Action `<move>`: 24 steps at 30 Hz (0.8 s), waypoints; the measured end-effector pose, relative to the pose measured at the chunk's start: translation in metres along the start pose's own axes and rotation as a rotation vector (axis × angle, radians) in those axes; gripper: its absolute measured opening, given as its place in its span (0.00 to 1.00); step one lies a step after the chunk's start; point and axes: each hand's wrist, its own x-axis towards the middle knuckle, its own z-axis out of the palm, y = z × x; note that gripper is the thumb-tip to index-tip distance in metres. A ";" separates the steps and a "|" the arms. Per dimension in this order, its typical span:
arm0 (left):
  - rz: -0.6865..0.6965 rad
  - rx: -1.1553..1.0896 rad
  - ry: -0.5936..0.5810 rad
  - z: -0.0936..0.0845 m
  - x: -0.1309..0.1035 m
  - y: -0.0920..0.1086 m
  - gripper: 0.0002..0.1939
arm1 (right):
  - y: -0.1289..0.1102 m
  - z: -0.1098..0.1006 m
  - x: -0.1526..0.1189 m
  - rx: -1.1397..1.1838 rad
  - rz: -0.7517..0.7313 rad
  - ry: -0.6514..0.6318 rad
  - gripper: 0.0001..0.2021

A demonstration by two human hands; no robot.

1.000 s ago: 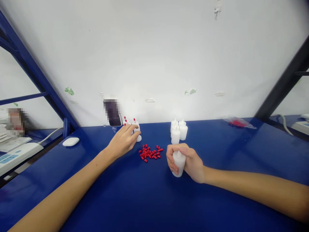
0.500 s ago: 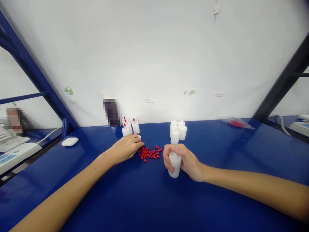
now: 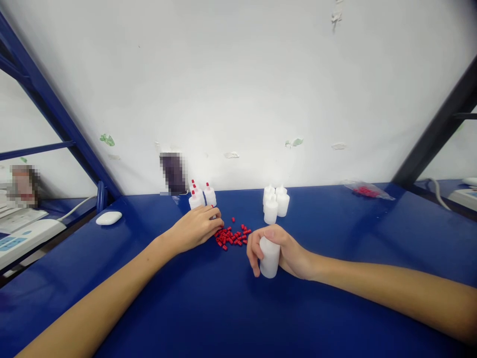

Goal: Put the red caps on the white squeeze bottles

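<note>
My right hand [image 3: 286, 248] is curled round a white plastic squeeze bottle [image 3: 270, 258] standing upright on the blue table; the fingers cover its top. To the left, my left hand [image 3: 199, 225] reaches down with bent fingers at the edge of a pile of small red caps [image 3: 230, 235]. Its fingertips and whatever they hold are hidden. Just behind that hand, a red cap tip [image 3: 212, 206] shows on a mostly covered bottle. Several white bottles with red caps [image 3: 209, 196] stand farther back.
Uncapped white bottles [image 3: 271, 211] stand grouped behind my right hand. A clear bag with red caps [image 3: 365, 191] lies at the back right. A white rounded object [image 3: 109, 218] rests at the left, near a power strip [image 3: 30, 238]. Blue frame posts [image 3: 74, 134] flank the table.
My right hand's fingers have loosened and shifted left on the bottle. My left hand has moved slightly right over the caps. One loose red cap now lies behind the pile.
</note>
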 end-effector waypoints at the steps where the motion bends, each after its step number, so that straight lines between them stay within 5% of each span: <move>1: -0.018 -0.042 0.033 0.000 0.000 0.000 0.13 | 0.001 0.000 0.000 0.017 0.024 -0.010 0.23; 5: -0.088 -0.159 0.128 -0.004 0.004 0.004 0.10 | 0.004 0.001 0.000 0.027 0.040 -0.016 0.23; 15: -0.016 0.136 -0.152 -0.006 0.005 0.010 0.23 | 0.001 -0.001 0.000 -0.033 0.095 -0.030 0.27; 24: -0.030 -0.093 0.000 0.007 0.005 0.003 0.12 | 0.002 -0.001 0.001 -0.032 0.080 -0.031 0.27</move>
